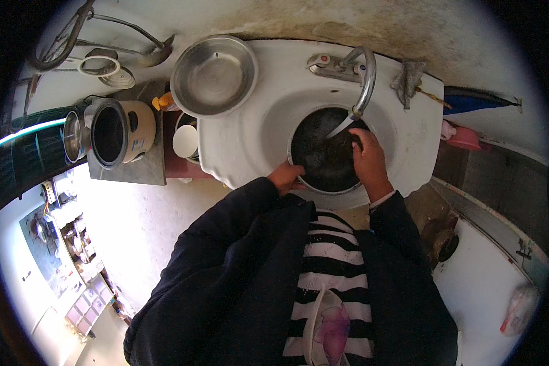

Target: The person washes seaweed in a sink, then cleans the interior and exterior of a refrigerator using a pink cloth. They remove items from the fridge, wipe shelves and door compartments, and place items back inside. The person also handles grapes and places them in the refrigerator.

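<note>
A dark round pot [323,155] with a metal rim sits in the white sink basin [250,143]. Water runs from the curved metal tap [363,76] into it. My left hand [285,177] grips the pot's near-left rim. My right hand [367,160] lies flat inside the pot on its right side, fingers pressed against the inner wall. Dark sleeves cover both forearms.
A steel bowl [213,74] rests on the sink's left corner. A rice cooker [119,131] stands open on a grey stand to the left, with a white cup [185,140] beside it. A grey rag [409,79] lies on the sink's right rim. Ladles [128,43] hang on the wall.
</note>
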Demonstrator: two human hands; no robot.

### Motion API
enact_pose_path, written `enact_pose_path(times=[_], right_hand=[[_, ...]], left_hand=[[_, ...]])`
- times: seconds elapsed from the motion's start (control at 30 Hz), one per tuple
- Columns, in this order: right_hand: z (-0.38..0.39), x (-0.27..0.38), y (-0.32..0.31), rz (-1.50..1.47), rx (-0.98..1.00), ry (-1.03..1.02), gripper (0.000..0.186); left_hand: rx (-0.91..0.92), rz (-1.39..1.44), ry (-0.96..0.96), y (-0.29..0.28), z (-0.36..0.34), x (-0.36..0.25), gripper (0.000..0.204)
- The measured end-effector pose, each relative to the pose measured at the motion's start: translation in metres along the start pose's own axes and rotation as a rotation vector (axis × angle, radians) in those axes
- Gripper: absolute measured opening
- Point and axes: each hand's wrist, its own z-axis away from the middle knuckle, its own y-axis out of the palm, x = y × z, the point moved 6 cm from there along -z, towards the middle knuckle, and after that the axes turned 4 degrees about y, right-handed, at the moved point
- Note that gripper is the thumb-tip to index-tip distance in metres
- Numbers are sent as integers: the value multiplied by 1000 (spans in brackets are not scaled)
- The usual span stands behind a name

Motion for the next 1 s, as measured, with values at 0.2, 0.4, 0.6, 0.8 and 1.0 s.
enact_pose_path(times=[0.2, 0.4, 0.6, 0.8, 1.0], right_hand=[[2, 42, 39, 651, 24, -190, 45], [-9, 32, 20, 280, 148, -24, 27], [-5, 2, 4, -119, 127, 145, 33], [4, 13, -10, 1, -58, -38, 29], [10, 66, 5, 488, -150, -390, 28]], left_hand=[[2, -904, 421, -8, 16, -36, 35], [-81, -40, 176, -12, 10, -17, 40], [15, -772, 388, -2, 8, -24, 37], [64, -908, 402, 6, 16, -36, 31], [-140, 145, -53, 4, 12, -20, 26]])
